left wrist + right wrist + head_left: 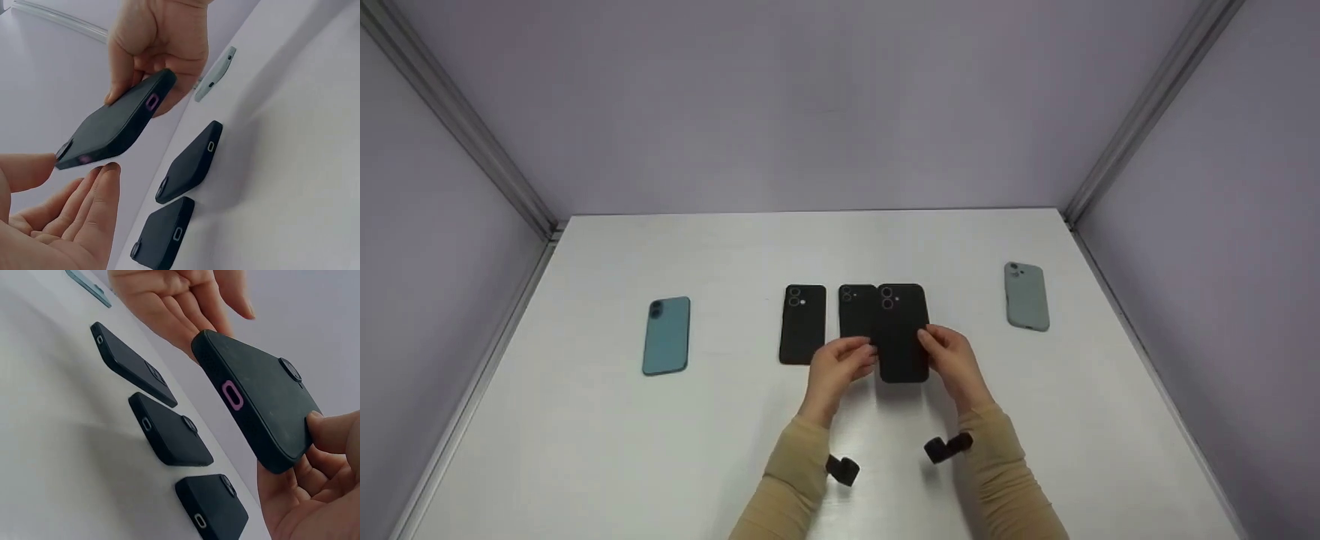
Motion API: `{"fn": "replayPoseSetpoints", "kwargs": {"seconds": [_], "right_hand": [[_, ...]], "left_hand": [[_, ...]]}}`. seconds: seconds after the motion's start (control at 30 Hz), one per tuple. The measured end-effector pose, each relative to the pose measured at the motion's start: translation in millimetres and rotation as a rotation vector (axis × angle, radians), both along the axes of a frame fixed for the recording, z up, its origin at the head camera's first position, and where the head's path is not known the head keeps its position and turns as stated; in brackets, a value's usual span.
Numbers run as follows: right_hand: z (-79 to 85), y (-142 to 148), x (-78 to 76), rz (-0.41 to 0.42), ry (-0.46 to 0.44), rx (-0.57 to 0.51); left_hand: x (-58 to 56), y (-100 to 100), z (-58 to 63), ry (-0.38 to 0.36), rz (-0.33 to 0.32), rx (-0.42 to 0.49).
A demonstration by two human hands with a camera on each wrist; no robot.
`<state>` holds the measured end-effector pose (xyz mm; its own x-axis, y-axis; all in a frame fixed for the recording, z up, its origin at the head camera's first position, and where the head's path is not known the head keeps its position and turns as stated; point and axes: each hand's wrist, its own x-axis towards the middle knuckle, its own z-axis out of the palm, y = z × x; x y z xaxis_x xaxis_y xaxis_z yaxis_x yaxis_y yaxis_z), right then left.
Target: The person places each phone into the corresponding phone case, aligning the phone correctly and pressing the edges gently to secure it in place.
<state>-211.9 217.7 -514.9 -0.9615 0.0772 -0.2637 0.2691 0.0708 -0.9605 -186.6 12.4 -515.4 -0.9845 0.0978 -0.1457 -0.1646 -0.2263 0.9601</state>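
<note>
In the head view, a black phone with a two-lens camera at its top corner is held up over the table. My right hand grips its right edge, thumb on the back and fingers underneath. My left hand is at the opposite edge with thumb and fingers spread apart. Its fingertips come right up to the phone's side in the left wrist view. A pink ring surrounds the port on the phone's bottom end. Behind it lies a second black phone, partly covered in the head view.
Another black phone lies left of the covered one. The right wrist view shows a third black phone lying on the white table. A teal phone lies far left, a pale green one far right. Panels enclose the table.
</note>
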Motion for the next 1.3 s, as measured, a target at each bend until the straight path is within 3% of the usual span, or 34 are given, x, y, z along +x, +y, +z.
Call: {"fn": "replayPoseSetpoints", "kwargs": {"seconds": [0.13,0.23,0.27,0.37,0.47,0.9,1.3], "right_hand": [[2.1,17,-8.6,-0.008,-0.021,0.049],[1.4,29,-14.9,-0.019,-0.027,0.088],[1.2,32,-16.9,-0.021,-0.031,0.101],[0.0,43,-23.6,-0.026,-0.044,0.133],[-0.2,53,-30.4,-0.026,-0.066,0.168],[-7.1,85,-47.4,-0.015,-0.139,0.271],[-13.9,93,-56.6,0.015,-0.154,0.388]], "left_hand": [[0.5,-7,-0.6,0.004,-0.005,-0.007],[7.3,-12,16.2,0.006,-0.005,-0.075],[7.2,-14,16.5,0.005,-0.005,-0.101],[7.0,-17,13.8,0.027,-0.003,-0.177],[0.4,-20,-4.2,0.037,0.000,-0.228],[1.3,-39,-11.7,0.021,0.007,-0.265],[2.9,-49,-14.5,0.002,0.017,-0.262]]}}
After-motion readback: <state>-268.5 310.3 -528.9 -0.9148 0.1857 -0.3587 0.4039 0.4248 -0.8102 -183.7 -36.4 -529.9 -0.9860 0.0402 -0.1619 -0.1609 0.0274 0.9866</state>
